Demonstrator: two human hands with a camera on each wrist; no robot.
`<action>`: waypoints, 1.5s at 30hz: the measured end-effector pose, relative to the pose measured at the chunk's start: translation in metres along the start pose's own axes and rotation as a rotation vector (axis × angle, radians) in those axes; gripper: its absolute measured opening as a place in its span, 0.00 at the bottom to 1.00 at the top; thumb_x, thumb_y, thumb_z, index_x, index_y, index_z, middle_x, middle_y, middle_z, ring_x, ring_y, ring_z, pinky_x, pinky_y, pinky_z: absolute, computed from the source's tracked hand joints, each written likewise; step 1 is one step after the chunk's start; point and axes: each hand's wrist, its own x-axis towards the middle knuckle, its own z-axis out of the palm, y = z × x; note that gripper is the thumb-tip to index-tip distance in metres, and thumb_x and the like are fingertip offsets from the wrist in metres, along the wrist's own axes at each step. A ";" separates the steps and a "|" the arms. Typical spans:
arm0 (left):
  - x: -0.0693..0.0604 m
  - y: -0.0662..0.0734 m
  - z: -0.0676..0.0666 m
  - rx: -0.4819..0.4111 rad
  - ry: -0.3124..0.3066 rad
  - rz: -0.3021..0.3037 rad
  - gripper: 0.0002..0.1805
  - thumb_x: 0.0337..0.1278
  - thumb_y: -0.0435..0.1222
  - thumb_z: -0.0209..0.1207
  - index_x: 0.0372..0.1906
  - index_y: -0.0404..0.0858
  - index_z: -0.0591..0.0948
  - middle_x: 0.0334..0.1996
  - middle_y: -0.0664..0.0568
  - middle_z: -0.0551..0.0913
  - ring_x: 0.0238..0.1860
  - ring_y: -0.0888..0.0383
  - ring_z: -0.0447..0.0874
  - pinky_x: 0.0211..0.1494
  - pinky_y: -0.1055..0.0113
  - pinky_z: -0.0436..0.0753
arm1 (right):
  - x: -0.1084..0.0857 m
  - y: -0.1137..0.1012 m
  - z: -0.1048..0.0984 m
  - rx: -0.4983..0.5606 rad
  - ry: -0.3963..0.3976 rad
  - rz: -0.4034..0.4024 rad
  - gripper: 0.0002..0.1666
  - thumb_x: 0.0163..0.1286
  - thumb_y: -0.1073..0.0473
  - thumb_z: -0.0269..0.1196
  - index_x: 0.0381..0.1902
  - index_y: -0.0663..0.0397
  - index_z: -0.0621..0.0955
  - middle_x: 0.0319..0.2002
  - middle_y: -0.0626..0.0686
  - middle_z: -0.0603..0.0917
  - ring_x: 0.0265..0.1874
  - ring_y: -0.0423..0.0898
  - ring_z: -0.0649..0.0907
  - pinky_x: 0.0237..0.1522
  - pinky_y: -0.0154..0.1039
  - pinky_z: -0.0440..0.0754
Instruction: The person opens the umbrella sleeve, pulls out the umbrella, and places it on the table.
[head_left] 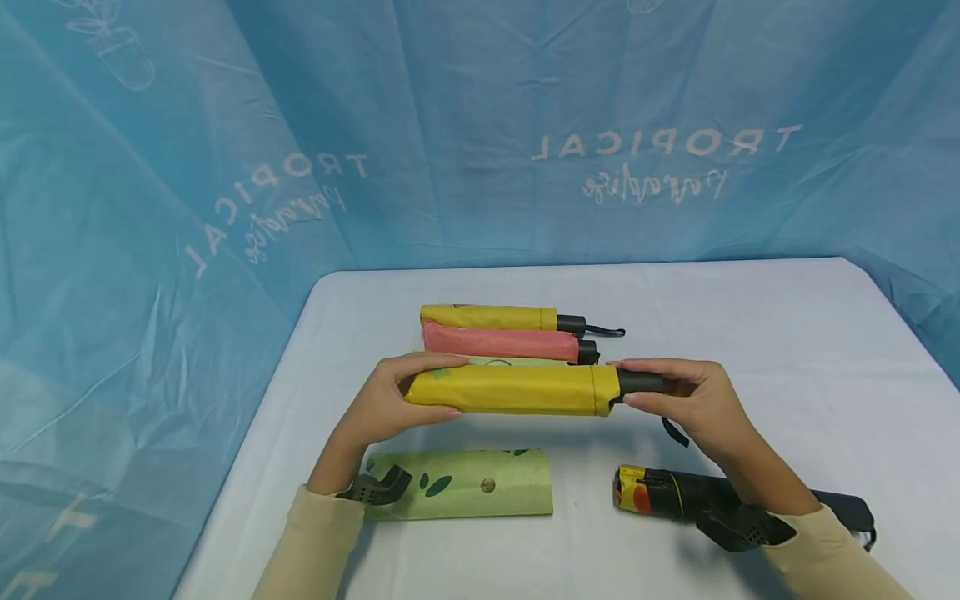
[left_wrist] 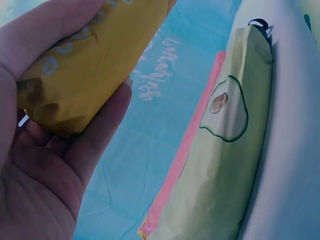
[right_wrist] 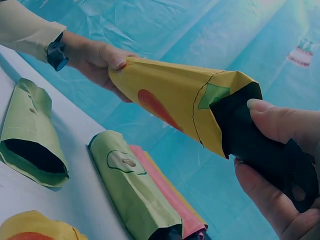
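Note:
A folded umbrella in a yellow sleeve (head_left: pixel 517 390) is held level above the white table, between both hands. My left hand (head_left: pixel 393 392) grips the sleeve's closed end, thumb on one side and fingers on the other. At the other end, my right hand (head_left: pixel 693 396) holds the black handle (right_wrist: pixel 265 145) between thumb and fingers. The handle sticks out of the sleeve's mouth, and a dark strap (head_left: pixel 675 432) hangs beneath it. An orange patch and a green leaf print show on the sleeve in the right wrist view.
Behind lie sleeved umbrellas in yellow (head_left: pixel 487 317), pink (head_left: pixel 498 341) and green (left_wrist: pixel 220 150), side by side. A loose green sleeve (head_left: pixel 487 483), its mouth gaping in the right wrist view, lies front left. A black folded umbrella (head_left: pixel 667 492) with a yellow-orange end lies under the right forearm.

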 end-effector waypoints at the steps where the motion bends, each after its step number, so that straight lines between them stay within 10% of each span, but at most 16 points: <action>1: 0.000 0.000 0.000 -0.001 -0.001 -0.001 0.34 0.49 0.24 0.75 0.64 0.39 0.81 0.55 0.47 0.82 0.40 0.49 0.80 0.40 0.62 0.86 | 0.000 0.000 0.000 -0.004 -0.002 -0.005 0.24 0.63 0.73 0.72 0.58 0.67 0.83 0.55 0.50 0.87 0.47 0.47 0.88 0.44 0.37 0.87; 45: -0.026 -0.002 -0.022 -0.007 0.072 -0.020 0.31 0.53 0.22 0.71 0.65 0.36 0.80 0.61 0.44 0.80 0.42 0.49 0.81 0.42 0.62 0.87 | -0.014 0.002 -0.026 -0.012 0.046 -0.041 0.23 0.63 0.76 0.70 0.57 0.71 0.83 0.55 0.52 0.87 0.49 0.46 0.87 0.43 0.34 0.86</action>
